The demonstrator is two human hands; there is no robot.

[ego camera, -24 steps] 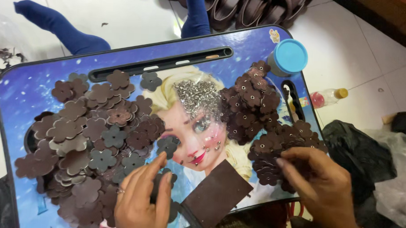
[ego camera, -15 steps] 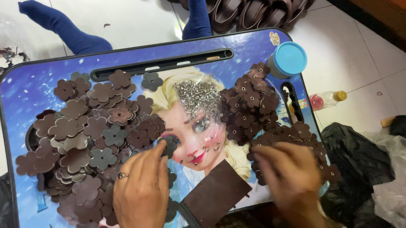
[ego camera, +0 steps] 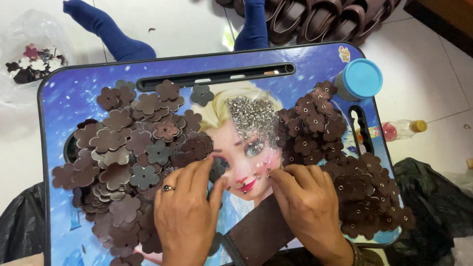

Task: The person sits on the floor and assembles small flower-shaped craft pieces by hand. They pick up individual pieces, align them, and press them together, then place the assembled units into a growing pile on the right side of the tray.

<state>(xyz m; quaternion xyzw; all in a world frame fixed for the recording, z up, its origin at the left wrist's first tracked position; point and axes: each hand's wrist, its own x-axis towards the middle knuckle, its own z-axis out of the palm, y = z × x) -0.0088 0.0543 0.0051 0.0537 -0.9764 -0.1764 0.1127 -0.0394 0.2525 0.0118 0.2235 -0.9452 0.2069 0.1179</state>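
Up at the far right corner of the tabletop (ego camera: 91, 96) stands a container with a bright blue lid (ego camera: 360, 78), just beside the long black slot (ego camera: 215, 77) along the far edge. Off the right side, a small clear bottle with a yellow cap (ego camera: 404, 128) lies on the white tiled floor (ego camera: 438, 66). At the top, a row of dark brown sandals (ego camera: 309, 15) lines up, with blue-socked feet (ego camera: 106, 31) poking past the far edge. Far left, a clear plastic bag of mixed flower cut-outs (ego camera: 32, 63) sits on the floor, and black plastic bags (ego camera: 433, 203) bunch up lower right
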